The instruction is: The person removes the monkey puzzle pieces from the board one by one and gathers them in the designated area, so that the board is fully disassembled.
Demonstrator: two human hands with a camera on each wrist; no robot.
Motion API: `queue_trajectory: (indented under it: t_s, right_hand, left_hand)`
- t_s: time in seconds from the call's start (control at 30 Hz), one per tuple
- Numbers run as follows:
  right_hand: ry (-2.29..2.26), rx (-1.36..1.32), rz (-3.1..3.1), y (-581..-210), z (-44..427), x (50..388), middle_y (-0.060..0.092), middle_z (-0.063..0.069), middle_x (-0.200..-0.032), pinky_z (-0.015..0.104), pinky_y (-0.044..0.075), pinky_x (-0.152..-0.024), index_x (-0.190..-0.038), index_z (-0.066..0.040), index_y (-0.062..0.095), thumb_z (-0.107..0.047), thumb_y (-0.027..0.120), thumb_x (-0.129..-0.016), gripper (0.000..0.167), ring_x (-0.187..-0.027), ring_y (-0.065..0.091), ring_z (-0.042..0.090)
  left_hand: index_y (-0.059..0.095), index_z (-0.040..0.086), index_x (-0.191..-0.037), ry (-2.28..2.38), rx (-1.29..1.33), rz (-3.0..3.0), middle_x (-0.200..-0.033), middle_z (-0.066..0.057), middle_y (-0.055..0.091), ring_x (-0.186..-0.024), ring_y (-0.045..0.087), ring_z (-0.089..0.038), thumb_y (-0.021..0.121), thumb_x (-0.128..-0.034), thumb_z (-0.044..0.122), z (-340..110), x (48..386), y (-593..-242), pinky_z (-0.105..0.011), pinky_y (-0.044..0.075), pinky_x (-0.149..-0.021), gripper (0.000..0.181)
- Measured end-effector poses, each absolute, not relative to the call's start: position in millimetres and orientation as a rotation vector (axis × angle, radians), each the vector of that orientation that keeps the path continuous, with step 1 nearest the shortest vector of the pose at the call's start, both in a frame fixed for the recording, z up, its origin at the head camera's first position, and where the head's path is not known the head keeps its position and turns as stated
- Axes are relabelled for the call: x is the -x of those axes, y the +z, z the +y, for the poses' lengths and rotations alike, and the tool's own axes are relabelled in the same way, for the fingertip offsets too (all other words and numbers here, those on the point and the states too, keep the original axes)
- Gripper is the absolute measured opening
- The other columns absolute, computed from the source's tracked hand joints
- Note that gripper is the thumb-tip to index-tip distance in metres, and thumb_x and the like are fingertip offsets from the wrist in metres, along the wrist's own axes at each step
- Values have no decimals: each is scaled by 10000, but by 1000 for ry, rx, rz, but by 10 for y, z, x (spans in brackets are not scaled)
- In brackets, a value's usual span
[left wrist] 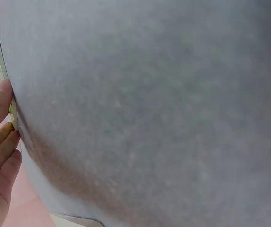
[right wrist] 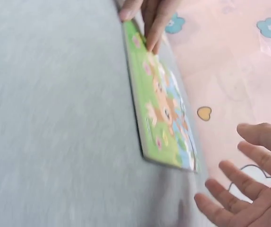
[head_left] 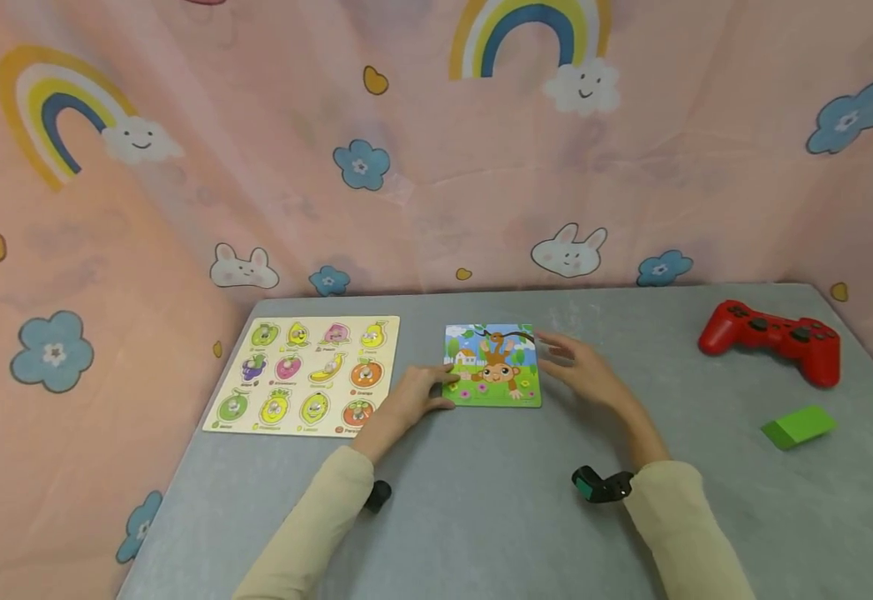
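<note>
the monkey board lies flat on the table, right of the fruit board and set in from the table's far edge. the left hand pinches its near left corner, thumb at the near edge and fingertips reaching over the left side onto the printed face. the right hand holds nothing: its fingers are spread and apart, just beside the right edge (the right wrist view shows a gap between fingertips and board).

between the two boards runs a strip of grey tabletop, partly taken up by the left hand; the left wrist covers the fruit board's near right corner. in front of the monkey board a broad stretch of table lies between the two sleeves. behind it, a narrow band of tabletop separates its far edge from the pink curtain. to the right, beyond the right hand, grey surface runs on to the red controller near the back, with the green block nearer the front, well apart from the board.
</note>
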State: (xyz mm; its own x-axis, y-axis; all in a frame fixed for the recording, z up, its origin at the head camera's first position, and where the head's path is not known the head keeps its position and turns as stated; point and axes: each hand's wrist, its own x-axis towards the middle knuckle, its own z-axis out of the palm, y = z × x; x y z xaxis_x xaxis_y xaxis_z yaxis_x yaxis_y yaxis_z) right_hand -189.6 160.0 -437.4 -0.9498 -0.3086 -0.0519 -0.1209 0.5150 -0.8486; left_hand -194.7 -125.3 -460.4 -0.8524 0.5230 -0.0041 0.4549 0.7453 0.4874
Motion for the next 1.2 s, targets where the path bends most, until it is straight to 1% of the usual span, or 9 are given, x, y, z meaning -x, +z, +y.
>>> queue_trajectory:
  t_s: [0.17,0.3,0.43,0.57,0.67,0.8,0.97,1.13,1.2]
  right_hand:
    - [-1587,376,2347,-4400,1522,2015,374,207,-1483,579,313,-1063,-1444,-4,385,-211,562,-980,538,-1314,396,425]
    - [-1641,347,2257,-4418,1468,2082,379,189,-1486,534,353,-1057,-1447,-5,381,-243,573,-974,563,-1323,395,397]
    - [-1686,324,2204,-4443,1411,2164,385,182,-1484,514,373,-1049,-1444,-4,389,-189,568,-977,534,-1322,399,388]
    - [-1694,323,2243,-4474,1338,2249,414,204,-1457,530,319,-1080,-1426,13,411,-147,577,-970,511,-1331,378,403]
    - [-1726,310,2252,-4505,1266,2312,435,219,-1437,513,312,-1090,-1410,29,428,-106,596,-954,504,-1317,404,394]
    - [-1782,277,2212,-4548,1165,2389,453,205,-1428,456,388,-1051,-1403,26,443,-79,616,-939,507,-1252,497,356]
    - [-1794,276,2197,-4579,1077,2460,474,204,-1410,414,456,-990,-1384,36,462,-69,622,-933,490,-1199,548,342]
    - [-1787,319,2226,-4616,1016,2531,541,216,-1338,451,461,-975,-1326,36,534,-44,653,-905,445,-1139,584,351]
    - [-1756,370,2275,-4635,994,2559,588,228,-1270,452,498,-909,-1293,29,573,-40,669,-892,418,-1087,607,355]
  left_hand:
    - [638,17,-1232,715,-804,2816,-1341,-134,553,-1233,521,-316,765,-794,221,-1257,1960,-4602,-389,424,-1022,500]
    - [626,6,-1241,717,-781,2814,-1330,-126,562,-1229,524,-307,773,-783,219,-1257,1973,-4613,-382,427,-1018,525]
    - [623,-1,-1238,711,-755,2806,-1323,-120,565,-1232,522,-299,780,-775,210,-1252,1986,-4608,-374,427,-1019,533]
    - [642,2,-1213,682,-755,2822,-1300,-112,586,-1204,546,-302,798,-754,209,-1232,2005,-4589,-373,451,-992,527]
    - [657,3,-1194,665,-756,2835,-1276,-107,605,-1179,566,-306,817,-730,206,-1210,2014,-4571,-373,463,-975,531]
    - [654,1,-1198,667,-727,2827,-1274,-104,605,-1184,562,-306,825,-718,192,-1203,2011,-4555,-373,450,-990,544]
    - [648,7,-1211,664,-685,2811,-1289,-102,595,-1204,547,-303,820,-726,188,-1208,2003,-4541,-374,437,-1006,544]
    - [646,10,-1216,647,-667,2803,-1296,-101,591,-1209,545,-294,815,-734,188,-1187,2011,-4525,-372,430,-1013,541]
    - [650,11,-1213,622,-672,2805,-1295,-97,593,-1206,548,-286,815,-734,197,-1172,2014,-4514,-365,436,-1007,540]
